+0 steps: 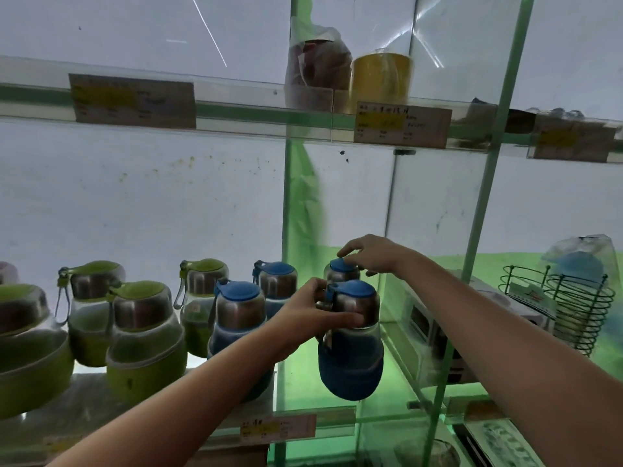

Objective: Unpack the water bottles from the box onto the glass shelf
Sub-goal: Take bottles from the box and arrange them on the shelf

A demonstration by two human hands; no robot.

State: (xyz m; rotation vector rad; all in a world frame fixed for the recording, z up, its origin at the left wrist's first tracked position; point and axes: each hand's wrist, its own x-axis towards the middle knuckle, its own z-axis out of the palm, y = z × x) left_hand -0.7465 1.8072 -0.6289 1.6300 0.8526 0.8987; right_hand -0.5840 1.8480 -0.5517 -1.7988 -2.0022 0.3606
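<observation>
Gripping a blue water bottle (pixel 352 335) by its steel neck, the left hand (pixel 305 315) has its fingers (pixel 347 319) wrapped around the metal band, thumb up near the strap. Bottle hangs at the front of the glass shelf (pixel 313 385), base looks slightly tilted; cannot tell if it touches the glass. Right hand (pixel 372 256) sits on the blue cap of a second blue bottle (pixel 341 271) directly behind the held one, fingers loosely spread over the lid, not clearly curled round it. Left of the left-hand fingers: 2 more blue bottles (pixel 237 318), 1 in front and 1 behind. Further left: 3 green bottles (pixel 145 335) with steel necks, plus 1 bigger green one (pixel 27 345) cut by the frame edge. Right of the right-hand fingers, past a green glass upright (pixel 472 230): a white boxed item (pixel 435 325) and a wire holder (pixel 580 305). Above the fingers: upper shelf with price tags (pixel 403 126), a yellow container (pixel 381 79) and a bagged item (pixel 317 67). Box not visible.
</observation>
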